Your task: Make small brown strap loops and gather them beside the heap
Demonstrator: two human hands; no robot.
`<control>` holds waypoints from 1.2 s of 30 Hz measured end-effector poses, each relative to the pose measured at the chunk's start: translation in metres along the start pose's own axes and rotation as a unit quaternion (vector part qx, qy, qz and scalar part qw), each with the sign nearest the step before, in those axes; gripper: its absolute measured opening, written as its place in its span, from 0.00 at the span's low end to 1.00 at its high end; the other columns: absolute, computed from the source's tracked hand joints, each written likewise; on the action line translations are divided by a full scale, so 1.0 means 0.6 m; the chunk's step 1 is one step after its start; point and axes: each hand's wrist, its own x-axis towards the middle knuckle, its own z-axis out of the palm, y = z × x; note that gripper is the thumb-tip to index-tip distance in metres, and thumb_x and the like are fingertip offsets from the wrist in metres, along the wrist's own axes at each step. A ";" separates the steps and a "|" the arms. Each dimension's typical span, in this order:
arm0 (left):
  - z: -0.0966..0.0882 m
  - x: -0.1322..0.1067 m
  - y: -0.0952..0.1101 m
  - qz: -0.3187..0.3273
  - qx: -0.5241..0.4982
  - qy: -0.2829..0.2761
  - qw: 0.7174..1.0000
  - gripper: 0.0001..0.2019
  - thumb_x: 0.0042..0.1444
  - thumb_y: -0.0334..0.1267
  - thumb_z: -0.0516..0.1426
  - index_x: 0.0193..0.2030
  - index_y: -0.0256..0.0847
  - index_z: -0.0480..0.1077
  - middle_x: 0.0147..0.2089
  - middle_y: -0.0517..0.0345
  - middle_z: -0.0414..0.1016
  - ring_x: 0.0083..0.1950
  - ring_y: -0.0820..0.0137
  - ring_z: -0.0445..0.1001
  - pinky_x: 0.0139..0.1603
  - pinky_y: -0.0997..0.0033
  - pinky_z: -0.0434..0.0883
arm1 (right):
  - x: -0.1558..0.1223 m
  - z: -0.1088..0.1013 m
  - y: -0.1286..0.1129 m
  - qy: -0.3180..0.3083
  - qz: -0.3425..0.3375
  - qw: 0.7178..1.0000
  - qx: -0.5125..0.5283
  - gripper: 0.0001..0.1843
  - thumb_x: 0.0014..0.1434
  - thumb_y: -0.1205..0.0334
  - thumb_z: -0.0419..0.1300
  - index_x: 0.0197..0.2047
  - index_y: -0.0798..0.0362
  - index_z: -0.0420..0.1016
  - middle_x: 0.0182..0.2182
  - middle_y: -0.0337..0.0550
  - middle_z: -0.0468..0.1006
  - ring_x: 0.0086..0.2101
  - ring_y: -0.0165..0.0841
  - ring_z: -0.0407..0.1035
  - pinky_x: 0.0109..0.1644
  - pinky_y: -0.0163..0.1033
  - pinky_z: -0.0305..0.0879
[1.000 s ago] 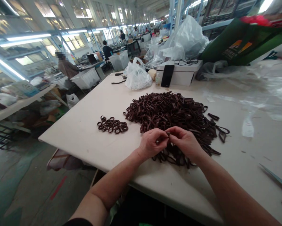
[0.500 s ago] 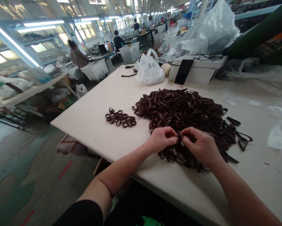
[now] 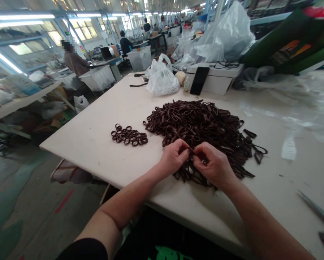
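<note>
The pile of dark brown loops (image 3: 197,121) is the reference for all positions below. Both forearms extend forward from the near edge of the table (image 3: 94,126) and converge at the near side of the pile. The left hand (image 3: 174,156) is at the pile's near left margin, fingers curled, with thumb and index finger pinched together. The right hand (image 3: 214,163) is in front of the pile's near right part, palm turned inward, fingers bent and fingertips closed to a pinch. The two sets of fingertips meet, nearly touching, on a small dark brown piece (image 3: 191,150) held between them; the fingers partly cover it, and its exact shape cannot be told. The piece is directly in front of the pile's near face, with loops visible behind and below it. A group of small dark rings (image 3: 129,135) lies to the left of the pile, separated from it by bare tabletop. A few loose loops (image 3: 250,133) lie just beside the pile's right edge. Scissors (image 3: 316,209) lie well apart, to the near right of the pile.
</note>
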 end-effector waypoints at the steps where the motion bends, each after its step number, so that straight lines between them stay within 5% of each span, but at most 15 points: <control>1: 0.002 -0.003 0.003 0.002 0.021 0.001 1.000 0.02 0.55 0.35 0.54 0.35 0.42 0.67 0.28 0.64 0.70 0.29 0.75 0.68 0.31 0.76 0.66 | -0.002 0.004 0.000 0.013 0.016 1.000 -0.019 0.03 0.54 0.66 0.55 0.31 0.48 0.66 0.24 0.37 0.70 0.25 0.31 0.66 0.31 0.36 0.64; 7: 0.015 -0.010 0.010 -0.007 0.149 0.033 0.988 0.02 0.54 0.35 0.55 0.34 0.45 0.65 0.23 0.67 0.66 0.23 0.75 0.64 0.27 0.75 0.62 | -0.011 0.020 0.003 0.067 0.123 0.985 -0.097 0.06 0.52 0.66 0.54 0.34 0.49 0.68 0.24 0.37 0.75 0.23 0.32 0.68 0.29 0.36 0.60; 16: -0.002 -0.005 0.002 0.006 0.206 0.088 0.975 0.02 0.53 0.35 0.54 0.34 0.44 0.65 0.24 0.66 0.67 0.23 0.75 0.65 0.28 0.75 0.62 | -0.010 0.018 -0.004 0.006 0.096 0.993 -0.074 0.05 0.55 0.62 0.57 0.37 0.50 0.72 0.25 0.38 0.76 0.24 0.32 0.69 0.30 0.36 0.62; 21: -0.091 -0.004 -0.041 -0.065 0.243 0.190 0.949 0.04 0.55 0.35 0.54 0.38 0.43 0.66 0.27 0.65 0.72 0.26 0.74 0.71 0.32 0.75 0.66 | -0.009 0.013 0.004 -0.019 0.066 0.996 -0.052 0.13 0.59 0.60 0.58 0.48 0.51 0.71 0.30 0.38 0.77 0.25 0.30 0.70 0.31 0.35 0.64; 25: -0.188 -0.010 -0.071 -0.164 0.322 0.229 0.904 0.07 0.56 0.37 0.56 0.41 0.43 0.67 0.27 0.64 0.74 0.27 0.71 0.73 0.35 0.73 0.68 | -0.007 0.009 0.019 0.020 0.039 0.994 -0.098 0.10 0.62 0.61 0.55 0.45 0.51 0.74 0.33 0.41 0.78 0.27 0.31 0.71 0.34 0.36 0.65; 29: -0.202 -0.035 -0.066 -0.162 0.323 0.154 0.920 0.07 0.55 0.42 0.59 0.37 0.43 0.69 0.28 0.64 0.74 0.29 0.72 0.72 0.35 0.73 0.67 | -0.007 0.009 0.026 0.022 0.022 0.993 -0.114 0.09 0.63 0.62 0.55 0.43 0.52 0.75 0.33 0.42 0.77 0.30 0.32 0.71 0.34 0.36 0.65; 33: -0.139 -0.058 -0.039 -0.082 0.301 -0.021 0.950 0.05 0.56 0.41 0.59 0.35 0.43 0.72 0.31 0.61 0.74 0.30 0.72 0.70 0.34 0.73 0.66 | -0.008 0.010 0.024 0.011 0.014 0.994 -0.108 0.09 0.63 0.64 0.54 0.42 0.52 0.75 0.33 0.41 0.77 0.30 0.32 0.71 0.35 0.36 0.64; 36: -0.102 -0.059 -0.022 -0.065 0.323 -0.067 0.942 0.04 0.55 0.39 0.60 0.36 0.42 0.73 0.32 0.60 0.74 0.32 0.70 0.71 0.36 0.71 0.65 | -0.009 0.012 0.022 -0.008 0.016 0.995 -0.101 0.09 0.62 0.65 0.54 0.42 0.52 0.75 0.32 0.41 0.76 0.31 0.32 0.71 0.35 0.36 0.64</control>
